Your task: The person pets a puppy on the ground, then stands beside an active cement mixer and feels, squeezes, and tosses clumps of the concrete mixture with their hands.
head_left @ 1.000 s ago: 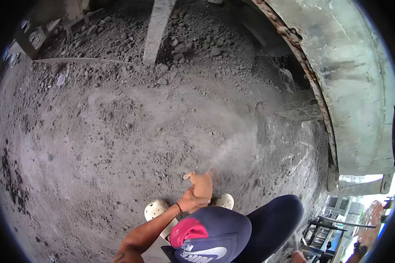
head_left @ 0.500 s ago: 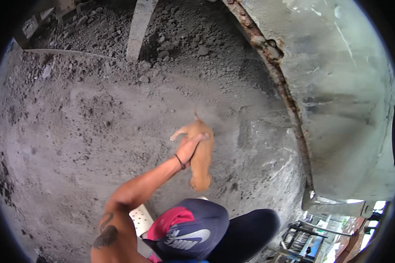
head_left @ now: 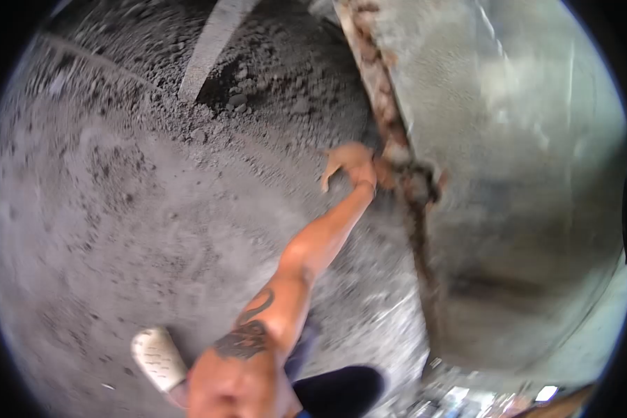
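Dusty grey earth [head_left: 139, 258] spreads under one outstretched tattooed arm [head_left: 331, 233].
Nearest are a cream perforated clog [head_left: 158, 359] and a dark-clothed knee [head_left: 345, 390]; beyond, the person's left hand [head_left: 361, 173] has its fingers clamped, as far as blur allows, around a short-haired tan puppy [head_left: 347, 152], just beside the rusty brown left edge [head_left: 382, 97] of a large grey-green panel [head_left: 515, 188]. Farther off, a pale slanting post [head_left: 212, 52] stands amid dark rubble [head_left: 296, 94].
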Motion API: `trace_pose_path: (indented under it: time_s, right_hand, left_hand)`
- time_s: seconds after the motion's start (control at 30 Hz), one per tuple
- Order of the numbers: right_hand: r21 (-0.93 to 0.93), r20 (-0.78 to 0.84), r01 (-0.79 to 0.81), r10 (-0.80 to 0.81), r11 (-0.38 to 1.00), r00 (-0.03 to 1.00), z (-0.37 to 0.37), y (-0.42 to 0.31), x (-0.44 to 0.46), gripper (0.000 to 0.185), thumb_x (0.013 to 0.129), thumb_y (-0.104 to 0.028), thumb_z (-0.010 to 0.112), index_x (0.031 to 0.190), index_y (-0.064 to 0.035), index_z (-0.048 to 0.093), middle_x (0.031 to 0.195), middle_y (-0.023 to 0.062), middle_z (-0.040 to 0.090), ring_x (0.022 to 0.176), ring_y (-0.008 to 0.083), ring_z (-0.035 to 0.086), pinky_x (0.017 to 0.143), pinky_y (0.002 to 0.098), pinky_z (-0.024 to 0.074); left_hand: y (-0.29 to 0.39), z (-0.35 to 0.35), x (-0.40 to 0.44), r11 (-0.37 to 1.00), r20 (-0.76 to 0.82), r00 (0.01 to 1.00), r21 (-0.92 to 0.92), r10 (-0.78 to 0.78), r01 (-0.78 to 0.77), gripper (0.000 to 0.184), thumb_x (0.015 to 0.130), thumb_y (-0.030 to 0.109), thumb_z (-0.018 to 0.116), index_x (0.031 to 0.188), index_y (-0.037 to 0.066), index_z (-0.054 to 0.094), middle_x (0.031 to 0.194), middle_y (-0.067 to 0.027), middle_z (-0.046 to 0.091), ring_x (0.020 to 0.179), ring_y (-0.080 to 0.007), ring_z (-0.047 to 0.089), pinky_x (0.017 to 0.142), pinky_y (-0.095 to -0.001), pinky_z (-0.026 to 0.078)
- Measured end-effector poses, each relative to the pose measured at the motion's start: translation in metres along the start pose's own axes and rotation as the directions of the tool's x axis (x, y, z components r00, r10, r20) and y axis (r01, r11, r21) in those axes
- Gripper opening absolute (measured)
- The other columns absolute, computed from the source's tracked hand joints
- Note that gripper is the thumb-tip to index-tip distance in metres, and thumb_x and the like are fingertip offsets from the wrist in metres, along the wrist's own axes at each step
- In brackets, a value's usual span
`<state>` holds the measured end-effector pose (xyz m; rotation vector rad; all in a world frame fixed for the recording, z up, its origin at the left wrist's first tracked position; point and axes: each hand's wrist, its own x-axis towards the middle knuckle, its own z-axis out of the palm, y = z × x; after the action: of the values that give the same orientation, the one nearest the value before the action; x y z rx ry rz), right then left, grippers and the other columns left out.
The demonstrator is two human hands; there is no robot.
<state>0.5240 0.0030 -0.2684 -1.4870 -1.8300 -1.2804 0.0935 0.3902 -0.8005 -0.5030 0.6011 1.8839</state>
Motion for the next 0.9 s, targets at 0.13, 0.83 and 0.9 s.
trace_pose_path:
  time_s: [0.13, 0.83, 0.9]
  right_hand:
    - [0.049, -0.059, -0.017, 0.020, 0.999, 0.998, 0.016, 0.000, 0.031, 0.034, 0.096, -0.021, 0.042, 0.099, 0.0065, 0.062, 0.091, 0.0206, 0.065, 0.086, 0.0305, 0.061, 0.079, 0.0425, 0.0456]
    - [0.223, -0.086, 0.062, -0.044, 0.973, 0.995, 0.079, -0.001, 0.198, 0.037, 0.096, -0.023, 0.041, 0.097, 0.0073, 0.061, 0.088, 0.0217, 0.064, 0.084, 0.0308, 0.059, 0.077, 0.0427, 0.0440]
    - [0.264, -0.088, 0.059, -0.037, 0.963, 0.995, 0.097, -0.010, 0.220, 0.037, 0.096, -0.024, 0.041, 0.097, 0.0074, 0.061, 0.087, 0.0218, 0.064, 0.083, 0.0308, 0.059, 0.077, 0.0427, 0.0439]
  left_hand:
    - [-0.025, 0.003, -0.010, 0.994, 0.033, 0.999, 0.106, -0.025, 0.021, 0.056, 0.080, 0.036, 0.071, 0.117, -0.002, 0.054, 0.102, -0.0166, 0.064, 0.087, -0.0274, 0.066, 0.073, -0.0407, 0.055]
    - [0.025, -0.155, -0.121, 0.516, 0.202, 0.830, 0.849, -0.520, 0.116, 0.035, 0.087, 0.031, 0.067, 0.103, 0.000, 0.062, 0.096, -0.0133, 0.068, 0.071, -0.0245, 0.067, 0.057, -0.0354, 0.056]
    - [0.061, -0.210, -0.141, 0.447, 0.222, 0.847, 0.894, -0.483, 0.021, 0.034, 0.088, 0.035, 0.064, 0.088, 0.001, 0.066, 0.085, -0.0117, 0.069, 0.064, -0.0239, 0.066, 0.053, -0.0374, 0.053]
